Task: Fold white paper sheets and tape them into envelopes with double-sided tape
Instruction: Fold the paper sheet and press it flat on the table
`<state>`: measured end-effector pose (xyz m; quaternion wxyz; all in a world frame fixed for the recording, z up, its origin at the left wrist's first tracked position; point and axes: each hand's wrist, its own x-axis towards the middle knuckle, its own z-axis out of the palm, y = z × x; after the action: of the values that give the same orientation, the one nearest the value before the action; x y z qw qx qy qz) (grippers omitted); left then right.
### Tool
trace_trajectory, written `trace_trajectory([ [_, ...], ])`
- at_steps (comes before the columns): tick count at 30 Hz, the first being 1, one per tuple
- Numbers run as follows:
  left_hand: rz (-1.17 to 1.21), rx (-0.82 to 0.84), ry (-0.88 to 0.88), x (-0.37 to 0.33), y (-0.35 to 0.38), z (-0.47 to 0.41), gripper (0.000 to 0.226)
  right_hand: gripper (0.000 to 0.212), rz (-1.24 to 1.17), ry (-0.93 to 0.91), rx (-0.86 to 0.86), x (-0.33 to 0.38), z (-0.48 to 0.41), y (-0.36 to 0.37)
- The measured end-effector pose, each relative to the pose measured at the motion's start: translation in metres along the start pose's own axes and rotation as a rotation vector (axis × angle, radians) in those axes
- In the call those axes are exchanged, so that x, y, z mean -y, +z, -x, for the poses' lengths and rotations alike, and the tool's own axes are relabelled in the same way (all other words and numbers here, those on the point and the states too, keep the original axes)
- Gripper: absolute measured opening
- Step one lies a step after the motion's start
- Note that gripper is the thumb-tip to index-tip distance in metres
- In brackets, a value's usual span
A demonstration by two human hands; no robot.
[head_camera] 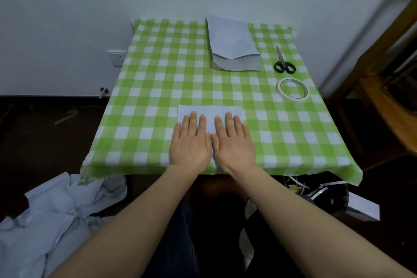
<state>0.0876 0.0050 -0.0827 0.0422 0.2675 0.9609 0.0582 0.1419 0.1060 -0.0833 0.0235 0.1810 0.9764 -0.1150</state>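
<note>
- Both hands flat on a folded white sheet (pixel 209 112) near the front edge of a table w/ a green-checked tablecloth (pixel 158 74).
- Left hand (pixel 190 142) & right hand (pixel 233 142) lie side by side, thumbs almost touching, fingers straight and spread, palms down. Neither grips anything. Judged to be pressing the fold flat so the crease holds.
- Sheet sits square to the person, its far part showing beyond the fingertips and the rest hidden under the palms.
- Stack of fresh white paper (pixel 232 45) waits at the table's far side, top sheets bowed up.
- Black-handled scissors (pixel 283 63) & roll of double-sided tape (pixel 280 90) are parked far right, within reach of the right hand but clear of the folding area.
- No tape visible on the sheet; taping step appears not yet begun.
- Crumpled pale material (pixel 56 210) on the floor at left: paper or cloth, can't tell.
</note>
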Motion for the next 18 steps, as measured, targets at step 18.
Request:
trace_trajectory([
  [18,-0.136,-0.02,0.04,-0.008,-0.028,-0.029,0.053,0.054,0.028,-0.009,-0.015,-0.008,-0.025,-0.025],
])
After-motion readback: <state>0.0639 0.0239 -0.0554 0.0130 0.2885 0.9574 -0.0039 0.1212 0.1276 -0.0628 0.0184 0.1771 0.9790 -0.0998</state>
